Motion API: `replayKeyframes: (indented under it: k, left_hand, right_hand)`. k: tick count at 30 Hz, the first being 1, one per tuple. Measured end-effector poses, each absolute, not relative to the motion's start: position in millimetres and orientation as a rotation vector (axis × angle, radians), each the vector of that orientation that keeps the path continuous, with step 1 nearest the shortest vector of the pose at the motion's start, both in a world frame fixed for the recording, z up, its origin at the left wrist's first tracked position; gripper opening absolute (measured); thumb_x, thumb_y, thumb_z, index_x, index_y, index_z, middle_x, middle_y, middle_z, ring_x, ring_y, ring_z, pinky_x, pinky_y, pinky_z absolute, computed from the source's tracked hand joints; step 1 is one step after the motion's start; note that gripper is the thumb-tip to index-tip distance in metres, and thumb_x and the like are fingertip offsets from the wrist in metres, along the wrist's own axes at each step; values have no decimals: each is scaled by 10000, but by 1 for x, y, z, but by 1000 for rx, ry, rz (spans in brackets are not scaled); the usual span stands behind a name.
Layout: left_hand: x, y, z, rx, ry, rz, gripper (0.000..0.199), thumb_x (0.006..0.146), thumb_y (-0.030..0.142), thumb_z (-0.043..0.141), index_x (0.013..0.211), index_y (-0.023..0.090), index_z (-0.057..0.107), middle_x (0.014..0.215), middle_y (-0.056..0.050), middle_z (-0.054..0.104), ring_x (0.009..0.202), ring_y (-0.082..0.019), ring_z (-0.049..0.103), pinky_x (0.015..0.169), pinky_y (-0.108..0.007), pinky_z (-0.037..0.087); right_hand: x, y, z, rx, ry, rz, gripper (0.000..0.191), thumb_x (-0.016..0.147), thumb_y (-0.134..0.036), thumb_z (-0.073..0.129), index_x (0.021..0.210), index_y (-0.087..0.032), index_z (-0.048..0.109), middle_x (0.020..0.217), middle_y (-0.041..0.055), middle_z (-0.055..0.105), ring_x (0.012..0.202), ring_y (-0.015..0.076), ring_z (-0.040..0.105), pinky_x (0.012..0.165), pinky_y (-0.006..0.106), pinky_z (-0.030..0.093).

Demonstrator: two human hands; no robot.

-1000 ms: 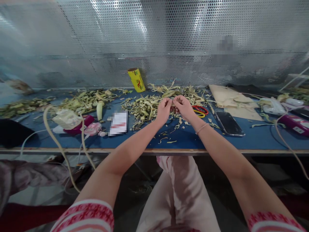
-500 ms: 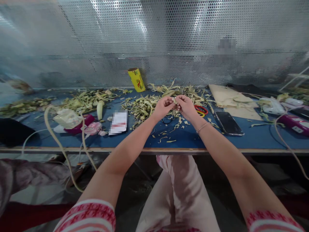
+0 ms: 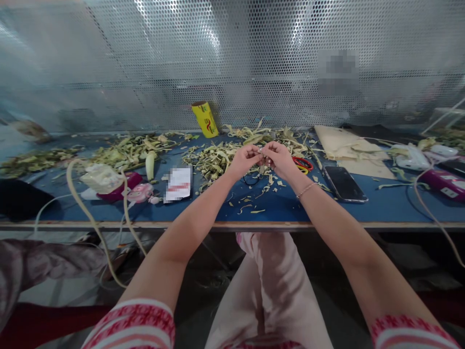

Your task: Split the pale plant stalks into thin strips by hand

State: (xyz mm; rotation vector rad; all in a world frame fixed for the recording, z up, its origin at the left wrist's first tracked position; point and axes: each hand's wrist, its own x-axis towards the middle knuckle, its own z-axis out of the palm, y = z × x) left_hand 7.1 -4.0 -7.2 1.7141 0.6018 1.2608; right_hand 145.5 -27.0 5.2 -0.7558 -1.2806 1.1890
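Observation:
My left hand (image 3: 244,163) and my right hand (image 3: 279,160) meet above the blue table (image 3: 218,208), fingertips pinched together. Between them is a small pale piece (image 3: 260,150), mostly hidden by the fingers; its kind is unclear. Under and behind the hands spreads a heap of dry, pale green plant pieces (image 3: 210,162), with curled strips among them. Red and yellow loops (image 3: 304,166) lie just right of my right hand. Small scraps (image 3: 257,212) are scattered on the near side of the table.
A yellow tube (image 3: 205,120) stands tilted near the perforated metal wall (image 3: 240,63). At right lie a phone (image 3: 345,184), brown cardboard (image 3: 336,143) and a purple device (image 3: 445,184). At left are a white packet (image 3: 178,184), another purple device (image 3: 136,182) and a looped tube (image 3: 82,203).
Both hands stay over the heap in nearly the same spot. Their fingertips have drawn slightly closer together around the small pale piece, and less of it shows.

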Motion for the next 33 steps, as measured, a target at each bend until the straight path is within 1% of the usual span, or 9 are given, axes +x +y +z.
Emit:
replayKeyframes:
  k: [5, 9, 15, 20, 24, 30, 33]
  left_hand:
    - [6, -6, -5, 1687, 654, 1225, 355, 657, 386, 764, 807, 122, 580, 655, -8, 645, 590, -98, 607, 642, -252, 500]
    - [7, -8, -4, 1592, 655, 1181, 358, 644, 376, 778, 812, 120, 594, 649, -4, 648, 559, -81, 593, 624, -237, 501]
    - [6, -12, 1, 1465, 657, 1086, 377, 597, 371, 813, 761, 107, 600, 624, -8, 644, 534, -68, 581, 590, -220, 502]
    - [3, -10, 0, 1446, 667, 1088, 337, 649, 358, 785, 769, 93, 615, 642, -22, 651, 552, -84, 606, 637, -266, 531]
    - [2, -12, 2, 1422, 644, 1063, 310, 672, 342, 767, 774, 87, 622, 655, -30, 661, 561, -91, 622, 655, -276, 542]
    - [3, -17, 5, 1407, 634, 1033, 283, 608, 165, 784, 816, 106, 602, 681, -18, 680, 610, -96, 651, 694, -258, 542]
    - [4, -16, 3, 1411, 641, 1035, 271, 615, 132, 763, 823, 110, 591, 683, -12, 678, 609, -94, 651, 715, -271, 545]
  right_hand:
    - [147, -29, 7, -769, -1270, 1221, 375, 614, -375, 797, 665, -190, 475, 500, -75, 473, 428, 44, 395, 413, 184, 308]
    - [147, -28, 7, -762, -1259, 1239, 364, 614, -357, 797, 666, -189, 479, 500, -75, 491, 422, 39, 396, 409, 183, 314]
    - [149, -26, 6, -750, -1265, 1260, 365, 592, -347, 809, 659, -183, 490, 493, -71, 497, 423, 40, 403, 408, 178, 319]
    - [150, -25, 4, -735, -1251, 1324, 354, 565, -332, 819, 656, -168, 520, 468, -77, 477, 420, 31, 392, 410, 163, 322]
    - [151, -24, 3, -755, -1241, 1318, 340, 577, -332, 809, 663, -173, 521, 457, -84, 456, 416, 31, 387, 406, 160, 321]
    - [152, -23, 4, -768, -1213, 1311, 324, 566, -304, 800, 658, -176, 516, 466, -85, 460, 404, 32, 398, 395, 164, 319]
    - [152, -23, 4, -768, -1216, 1309, 318, 574, -304, 794, 655, -177, 514, 465, -86, 455, 407, 30, 393, 396, 163, 315]
